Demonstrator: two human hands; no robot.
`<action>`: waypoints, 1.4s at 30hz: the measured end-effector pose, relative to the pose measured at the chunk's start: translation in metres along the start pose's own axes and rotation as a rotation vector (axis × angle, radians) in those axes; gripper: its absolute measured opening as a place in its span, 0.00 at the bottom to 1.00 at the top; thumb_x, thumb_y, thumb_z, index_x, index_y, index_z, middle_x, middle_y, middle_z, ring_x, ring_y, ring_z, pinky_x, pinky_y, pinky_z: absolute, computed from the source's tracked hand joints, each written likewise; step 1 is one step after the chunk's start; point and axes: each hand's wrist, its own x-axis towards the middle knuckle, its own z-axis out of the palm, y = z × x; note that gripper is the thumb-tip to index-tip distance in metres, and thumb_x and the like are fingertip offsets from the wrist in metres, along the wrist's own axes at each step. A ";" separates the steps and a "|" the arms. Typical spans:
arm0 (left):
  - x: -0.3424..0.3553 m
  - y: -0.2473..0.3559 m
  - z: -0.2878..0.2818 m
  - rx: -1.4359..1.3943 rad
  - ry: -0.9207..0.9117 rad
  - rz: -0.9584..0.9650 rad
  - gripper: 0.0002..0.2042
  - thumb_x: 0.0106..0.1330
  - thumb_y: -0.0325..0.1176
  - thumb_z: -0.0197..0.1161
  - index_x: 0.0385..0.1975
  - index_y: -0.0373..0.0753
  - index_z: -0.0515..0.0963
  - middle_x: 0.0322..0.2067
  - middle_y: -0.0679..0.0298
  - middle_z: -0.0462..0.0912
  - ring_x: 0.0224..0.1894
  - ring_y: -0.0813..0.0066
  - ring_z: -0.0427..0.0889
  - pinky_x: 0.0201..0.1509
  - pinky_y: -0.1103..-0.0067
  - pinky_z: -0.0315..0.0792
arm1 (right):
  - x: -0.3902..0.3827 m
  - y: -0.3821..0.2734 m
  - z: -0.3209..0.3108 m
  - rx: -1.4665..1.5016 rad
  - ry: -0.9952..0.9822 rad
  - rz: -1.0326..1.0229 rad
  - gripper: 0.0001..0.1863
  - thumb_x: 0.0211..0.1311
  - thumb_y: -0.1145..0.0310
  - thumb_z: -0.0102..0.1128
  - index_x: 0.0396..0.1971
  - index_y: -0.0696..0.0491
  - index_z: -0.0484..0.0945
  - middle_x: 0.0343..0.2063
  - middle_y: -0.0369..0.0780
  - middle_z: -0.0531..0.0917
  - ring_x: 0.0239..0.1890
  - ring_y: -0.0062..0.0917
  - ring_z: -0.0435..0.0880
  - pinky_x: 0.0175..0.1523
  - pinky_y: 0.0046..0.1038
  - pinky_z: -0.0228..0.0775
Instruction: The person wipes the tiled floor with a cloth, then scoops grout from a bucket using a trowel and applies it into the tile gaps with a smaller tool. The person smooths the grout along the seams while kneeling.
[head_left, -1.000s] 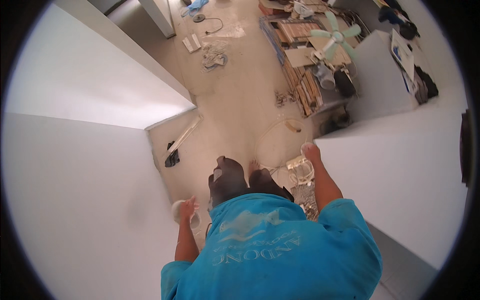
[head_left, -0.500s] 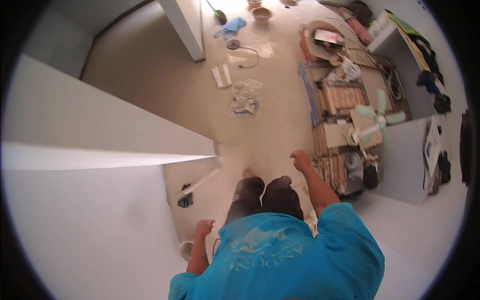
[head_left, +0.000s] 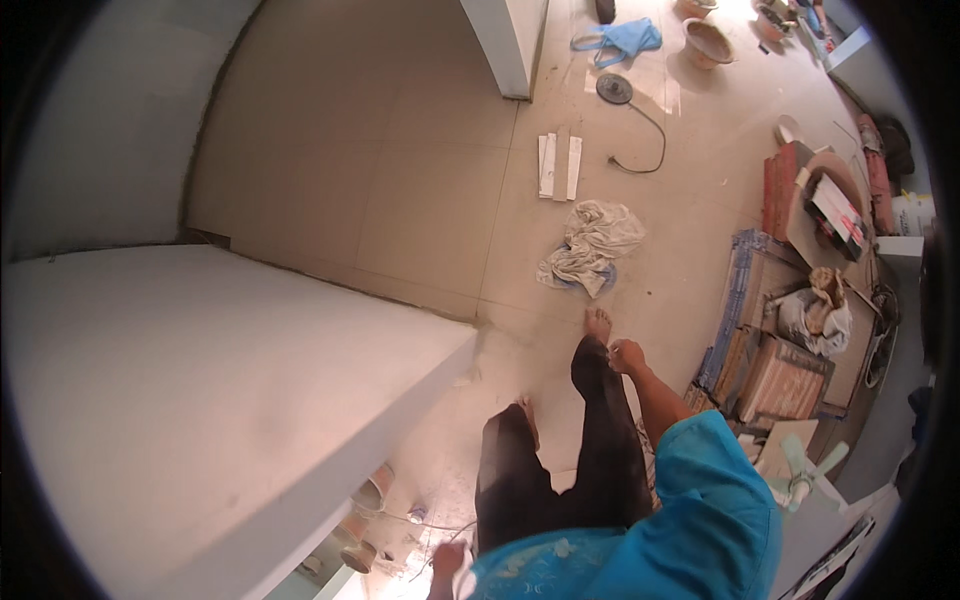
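Note:
My right hand (head_left: 626, 355) is beside my dark-trousered right leg (head_left: 600, 440), its fingers curled; whether they hold anything is hidden. My left hand (head_left: 448, 560) is low at the bottom, smeared by motion, near a cord and a light-coloured object I cannot make out. My bare right foot (head_left: 598, 322) is on the tiled floor, just below crumpled cloths (head_left: 600, 232). My left foot (head_left: 527, 415) is beside the corner of a white wall (head_left: 230, 390).
Right: stacked boards and boxes (head_left: 785, 375), a sack (head_left: 810, 325), a fan (head_left: 800, 470). Ahead: white strips (head_left: 560, 165), a corded disc (head_left: 614, 89), a blue bag (head_left: 628, 40), buckets (head_left: 708, 45). Left: a tiled recess (head_left: 330, 160) behind a pillar (head_left: 510, 60).
The view has swung forward and left, past the wall corner, opening up the recess. My right leg has stepped forward; my right hand now swings beside it, my left hand lower in view.

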 end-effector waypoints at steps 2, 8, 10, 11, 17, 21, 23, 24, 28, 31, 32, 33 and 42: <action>-0.013 0.044 0.002 -0.225 -0.043 -0.220 0.16 0.65 0.43 0.51 0.27 0.39 0.80 0.25 0.54 0.81 0.27 0.55 0.81 0.31 0.60 0.73 | 0.070 -0.006 0.011 -0.226 -0.063 -0.180 0.13 0.48 0.67 0.62 0.35 0.54 0.81 0.31 0.47 0.84 0.34 0.39 0.84 0.39 0.37 0.76; 0.022 0.101 -0.059 -0.441 -0.026 -0.447 0.15 0.65 0.43 0.54 0.28 0.38 0.79 0.25 0.57 0.80 0.26 0.59 0.79 0.28 0.64 0.71 | 0.280 0.070 0.118 0.568 -0.043 0.084 0.21 0.58 0.63 0.57 0.51 0.52 0.73 0.31 0.39 0.84 0.30 0.28 0.82 0.35 0.34 0.74; 0.037 0.132 -0.030 -0.532 0.016 -0.515 0.15 0.65 0.43 0.54 0.28 0.38 0.79 0.25 0.58 0.80 0.25 0.60 0.78 0.27 0.65 0.70 | 0.348 0.004 0.092 0.597 -0.030 0.109 0.22 0.58 0.63 0.58 0.53 0.52 0.72 0.33 0.39 0.83 0.30 0.28 0.80 0.36 0.33 0.72; 0.041 0.147 -0.027 -0.567 0.020 -0.540 0.15 0.65 0.43 0.55 0.28 0.38 0.79 0.25 0.58 0.80 0.25 0.60 0.78 0.27 0.65 0.70 | 0.373 -0.019 0.085 0.648 -0.045 0.137 0.23 0.58 0.62 0.58 0.54 0.52 0.71 0.34 0.38 0.82 0.30 0.27 0.80 0.36 0.33 0.71; 0.026 0.157 -0.106 -0.518 -0.048 -0.607 0.14 0.65 0.43 0.57 0.28 0.37 0.78 0.25 0.61 0.78 0.24 0.64 0.76 0.25 0.68 0.68 | 0.409 -0.015 0.085 0.948 -0.066 0.488 0.21 0.56 0.61 0.61 0.50 0.51 0.75 0.37 0.37 0.82 0.35 0.28 0.79 0.44 0.32 0.69; 0.060 0.152 -0.076 -0.588 0.032 -0.475 0.14 0.65 0.43 0.58 0.28 0.37 0.77 0.24 0.63 0.77 0.24 0.66 0.75 0.23 0.70 0.67 | 0.384 0.067 0.041 0.294 0.341 0.347 0.13 0.50 0.63 0.65 0.34 0.55 0.83 0.32 0.38 0.84 0.37 0.23 0.81 0.43 0.23 0.70; 0.048 0.174 -0.072 -0.602 0.118 -0.483 0.15 0.65 0.43 0.59 0.28 0.36 0.77 0.24 0.64 0.77 0.23 0.68 0.74 0.23 0.71 0.67 | 0.307 0.027 0.007 0.555 0.514 0.285 0.11 0.49 0.69 0.62 0.33 0.57 0.81 0.30 0.40 0.82 0.33 0.23 0.78 0.39 0.25 0.70; 0.036 0.172 -0.088 -0.583 0.165 -0.441 0.15 0.65 0.43 0.59 0.28 0.36 0.77 0.24 0.64 0.77 0.23 0.68 0.74 0.22 0.72 0.67 | 0.267 0.028 -0.016 0.465 0.586 0.235 0.10 0.49 0.71 0.60 0.32 0.58 0.79 0.29 0.39 0.81 0.35 0.22 0.78 0.41 0.25 0.70; 0.046 0.158 -0.094 -0.488 0.530 -0.092 0.15 0.65 0.44 0.61 0.29 0.36 0.76 0.24 0.66 0.76 0.23 0.71 0.73 0.21 0.74 0.66 | 0.106 -0.026 -0.217 0.400 0.783 -0.003 0.15 0.54 0.74 0.58 0.43 0.59 0.73 0.38 0.42 0.76 0.40 0.29 0.75 0.48 0.29 0.66; 0.090 0.174 -0.148 -0.470 0.315 -0.171 0.09 0.60 0.38 0.58 0.29 0.42 0.81 0.26 0.60 0.81 0.34 0.62 0.80 0.40 0.69 0.73 | 0.069 -0.048 -0.282 0.272 1.021 -0.100 0.20 0.54 0.74 0.57 0.49 0.59 0.71 0.45 0.46 0.75 0.47 0.34 0.75 0.53 0.33 0.66; 0.117 0.185 -0.171 -0.624 0.367 -0.184 0.15 0.60 0.44 0.60 0.21 0.37 0.80 0.26 0.55 0.81 0.33 0.57 0.81 0.43 0.68 0.73 | 0.066 -0.041 -0.286 0.233 1.105 -0.100 0.22 0.53 0.75 0.56 0.51 0.59 0.70 0.48 0.47 0.74 0.49 0.36 0.74 0.54 0.35 0.65; 0.135 0.192 -0.171 -0.662 0.432 -0.123 0.16 0.60 0.44 0.60 0.22 0.37 0.80 0.28 0.53 0.81 0.34 0.56 0.80 0.42 0.67 0.73 | 0.071 -0.020 -0.282 0.123 0.991 -0.103 0.23 0.51 0.76 0.54 0.51 0.59 0.71 0.47 0.48 0.76 0.49 0.39 0.75 0.55 0.36 0.65; 0.123 0.292 -0.313 -0.853 0.379 0.072 0.16 0.64 0.44 0.57 0.43 0.41 0.80 0.39 0.51 0.80 0.42 0.53 0.79 0.47 0.68 0.72 | -0.014 -0.048 -0.363 0.190 0.669 -0.237 0.21 0.49 0.83 0.45 0.46 0.59 0.77 0.39 0.49 0.82 0.44 0.39 0.82 0.50 0.34 0.71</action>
